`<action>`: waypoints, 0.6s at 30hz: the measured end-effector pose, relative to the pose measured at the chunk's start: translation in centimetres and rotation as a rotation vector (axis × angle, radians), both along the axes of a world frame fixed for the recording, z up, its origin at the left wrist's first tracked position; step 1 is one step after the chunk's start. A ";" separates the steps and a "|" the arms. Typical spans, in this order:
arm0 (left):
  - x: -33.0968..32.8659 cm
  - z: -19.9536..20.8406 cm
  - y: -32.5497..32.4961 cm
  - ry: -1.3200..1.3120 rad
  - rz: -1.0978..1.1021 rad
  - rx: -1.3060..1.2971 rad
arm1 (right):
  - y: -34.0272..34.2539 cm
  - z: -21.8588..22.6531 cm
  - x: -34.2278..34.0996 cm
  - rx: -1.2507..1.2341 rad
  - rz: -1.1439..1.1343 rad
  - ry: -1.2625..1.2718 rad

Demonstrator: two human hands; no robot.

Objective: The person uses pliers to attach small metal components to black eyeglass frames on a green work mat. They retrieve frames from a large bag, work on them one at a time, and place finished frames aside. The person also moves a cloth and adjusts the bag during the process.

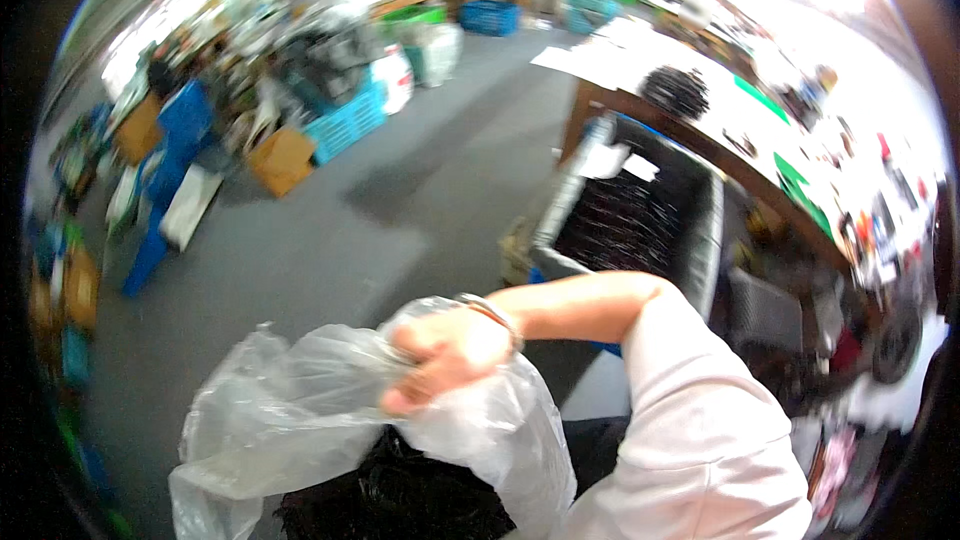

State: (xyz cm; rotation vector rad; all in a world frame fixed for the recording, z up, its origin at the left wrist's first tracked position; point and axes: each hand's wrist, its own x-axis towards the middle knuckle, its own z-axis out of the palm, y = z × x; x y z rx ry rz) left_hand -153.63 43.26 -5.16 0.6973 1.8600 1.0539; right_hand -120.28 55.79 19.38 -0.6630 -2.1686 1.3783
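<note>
Head; plain bag [285, 375] in right fingers [408, 396]

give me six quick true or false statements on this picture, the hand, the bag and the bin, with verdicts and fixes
1. The right hand grips the clear plastic bag. True.
2. The left hand is in view too. False: only the right one shows.
3. Black material shows in the bag's opening. True.
4. The sleeve is dark blue. False: it is white or very pale.
5. A light-blue crate stands left of the lined bin. True.
6. The lined bin holds only green pieces. False: it holds black contents with white scraps on top.
</note>
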 end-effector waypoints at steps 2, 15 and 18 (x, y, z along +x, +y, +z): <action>3.6 2.3 0.0 -0.018 -0.182 0.021 | -4.1 3.6 1.8 0.156 -0.152 0.315; 31.3 14.5 -13.4 -0.078 -1.008 0.141 | -31.3 17.8 21.3 0.760 -0.786 0.499; 38.8 15.3 -17.7 -0.076 -1.105 0.150 | -36.1 18.3 26.9 1.285 -0.842 0.496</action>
